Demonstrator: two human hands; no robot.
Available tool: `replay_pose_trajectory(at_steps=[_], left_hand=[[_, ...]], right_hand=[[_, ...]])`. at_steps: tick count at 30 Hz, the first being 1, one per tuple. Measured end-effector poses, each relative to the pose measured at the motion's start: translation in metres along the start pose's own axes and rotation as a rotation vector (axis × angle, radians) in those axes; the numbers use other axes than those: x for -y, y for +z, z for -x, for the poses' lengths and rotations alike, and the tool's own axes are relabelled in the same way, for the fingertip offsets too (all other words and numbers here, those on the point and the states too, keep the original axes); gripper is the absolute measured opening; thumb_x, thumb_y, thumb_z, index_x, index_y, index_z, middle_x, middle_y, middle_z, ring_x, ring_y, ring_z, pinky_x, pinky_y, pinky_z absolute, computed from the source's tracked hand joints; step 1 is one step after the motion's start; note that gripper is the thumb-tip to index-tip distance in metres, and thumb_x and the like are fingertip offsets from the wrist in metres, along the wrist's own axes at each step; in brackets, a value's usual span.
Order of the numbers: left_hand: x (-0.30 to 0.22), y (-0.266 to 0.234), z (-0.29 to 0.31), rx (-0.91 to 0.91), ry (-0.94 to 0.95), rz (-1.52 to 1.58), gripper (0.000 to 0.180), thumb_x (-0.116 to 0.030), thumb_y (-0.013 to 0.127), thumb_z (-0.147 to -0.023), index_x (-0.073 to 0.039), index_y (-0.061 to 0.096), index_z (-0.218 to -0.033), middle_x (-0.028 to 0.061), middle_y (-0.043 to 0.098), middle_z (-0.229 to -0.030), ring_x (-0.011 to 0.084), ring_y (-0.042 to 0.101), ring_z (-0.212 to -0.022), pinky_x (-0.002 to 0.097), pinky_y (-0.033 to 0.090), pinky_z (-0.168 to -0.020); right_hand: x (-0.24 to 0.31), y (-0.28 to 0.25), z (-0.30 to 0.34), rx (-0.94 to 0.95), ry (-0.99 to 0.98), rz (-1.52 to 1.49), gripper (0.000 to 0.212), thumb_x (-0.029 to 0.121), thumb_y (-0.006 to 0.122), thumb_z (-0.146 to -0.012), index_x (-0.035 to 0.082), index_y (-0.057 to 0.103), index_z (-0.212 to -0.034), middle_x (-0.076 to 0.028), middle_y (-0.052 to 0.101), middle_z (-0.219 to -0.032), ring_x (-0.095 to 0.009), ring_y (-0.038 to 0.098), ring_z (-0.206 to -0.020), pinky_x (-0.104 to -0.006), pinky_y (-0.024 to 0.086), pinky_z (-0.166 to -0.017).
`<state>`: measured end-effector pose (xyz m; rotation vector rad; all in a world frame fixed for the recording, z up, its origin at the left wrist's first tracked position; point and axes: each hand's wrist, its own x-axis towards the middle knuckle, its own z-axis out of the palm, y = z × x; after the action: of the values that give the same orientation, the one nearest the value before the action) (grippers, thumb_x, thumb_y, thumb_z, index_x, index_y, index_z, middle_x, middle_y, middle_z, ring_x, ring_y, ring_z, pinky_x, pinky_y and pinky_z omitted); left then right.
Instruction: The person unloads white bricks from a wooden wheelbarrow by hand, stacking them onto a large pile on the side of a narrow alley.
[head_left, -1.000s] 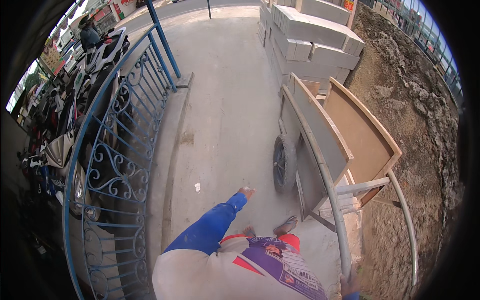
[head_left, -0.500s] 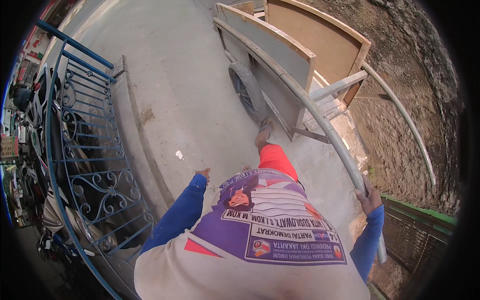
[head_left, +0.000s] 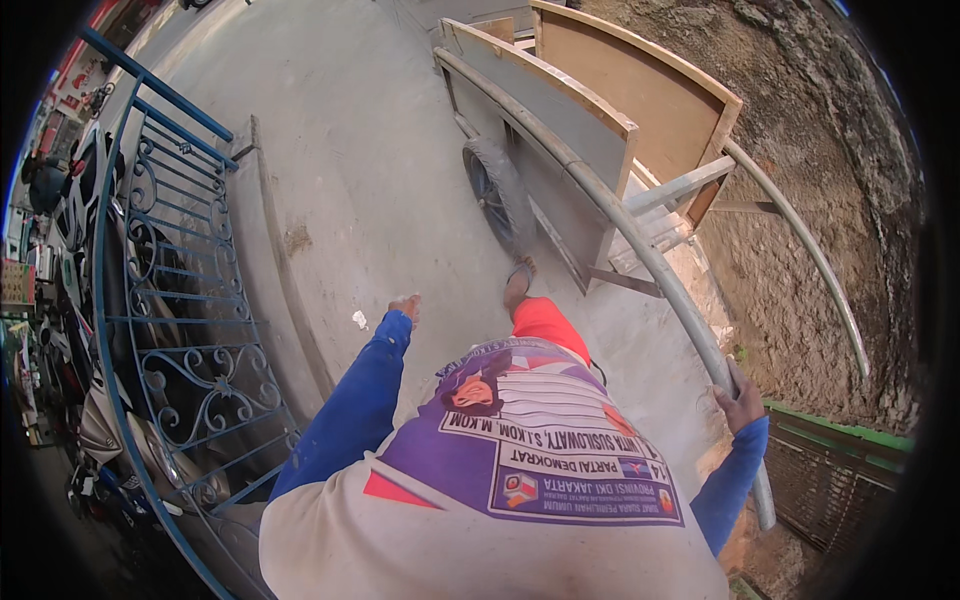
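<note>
A cart (head_left: 560, 110) with plywood sides and a grey metal pipe handle (head_left: 640, 245) stands ahead on the right. My right hand (head_left: 742, 400) wraps around the near end of that pipe, with the thumb on its near side. My left hand (head_left: 406, 306) hangs out in front over the concrete, touching nothing, its small fingers loosely apart. A dark rubber wheel (head_left: 497, 195) shows under the cart's left side. Past the cart's right side, a second pipe handle (head_left: 805, 225) curves toward me, with no hand on it.
A blue scrollwork metal fence (head_left: 190, 320) runs along the left, with parked motorcycles (head_left: 110, 400) behind it. A rough wall or bank (head_left: 800, 110) borders the right. A green-edged metal grate (head_left: 835, 470) lies at lower right. My foot (head_left: 520, 280) is close to the wheel on the concrete (head_left: 340, 180).
My left arm has swung forward and up, away from my body. The cart has shifted slightly toward me and to the right in view. My right hand keeps its hold on the handle.
</note>
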<state>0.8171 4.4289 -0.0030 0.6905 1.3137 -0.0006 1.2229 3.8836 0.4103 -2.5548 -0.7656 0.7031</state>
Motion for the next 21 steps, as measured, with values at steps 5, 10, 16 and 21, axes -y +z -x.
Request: replay_pose_trajectory(at_steps=[5, 10, 16, 21], left_hand=[[0.01, 0.037, 0.012, -0.074, 0.028, 0.025, 0.034, -0.035, 0.058, -0.092, -0.018, 0.039, -0.069, -0.0042, 0.03, -0.053, 0.0127, 0.03, -0.039, 0.0314, 0.018, -0.038], [0.041, 0.029, 0.017, -0.023, -0.114, 0.017, 0.021, -0.034, 0.056, -0.092, -0.02, 0.046, -0.079, -0.0017, 0.039, -0.059, 0.0151, 0.041, -0.048, 0.0338, 0.026, -0.041], [0.113, -0.039, -0.038, 0.055, -0.085, 0.066, 0.015, -0.029, 0.057, -0.086, -0.022, 0.05, -0.097, 0.0024, 0.049, -0.071, 0.0203, 0.051, -0.064, 0.0394, 0.035, -0.05], [0.123, -0.011, -0.035, -0.2, -0.087, -0.01, 0.018, -0.029, 0.059, -0.086, -0.019, 0.049, -0.097, 0.003, 0.049, -0.068, 0.0193, 0.05, -0.059, 0.039, 0.033, -0.047]], right_hand=[[0.016, -0.005, 0.001, 0.046, 0.052, -0.065, 0.065, 0.01, 0.069, -0.081, -0.005, 0.043, -0.139, -0.025, 0.062, -0.122, -0.029, 0.059, -0.115, -0.0347, 0.041, -0.101], [0.026, -0.006, 0.004, 0.069, 0.077, -0.035, 0.064, 0.004, 0.068, -0.079, -0.004, 0.046, -0.138, -0.018, 0.064, -0.117, -0.024, 0.06, -0.109, -0.0324, 0.042, -0.099], [0.009, -0.017, -0.016, 0.217, 0.118, -0.005, 0.063, 0.001, 0.064, -0.08, -0.001, 0.045, -0.14, -0.012, 0.064, -0.109, -0.017, 0.06, -0.092, -0.0293, 0.048, -0.081], [-0.026, -0.016, -0.021, 0.192, -0.082, 0.101, 0.06, 0.0, 0.062, -0.082, -0.001, 0.045, -0.14, -0.008, 0.064, -0.102, -0.013, 0.059, -0.085, -0.0287, 0.05, -0.071]])
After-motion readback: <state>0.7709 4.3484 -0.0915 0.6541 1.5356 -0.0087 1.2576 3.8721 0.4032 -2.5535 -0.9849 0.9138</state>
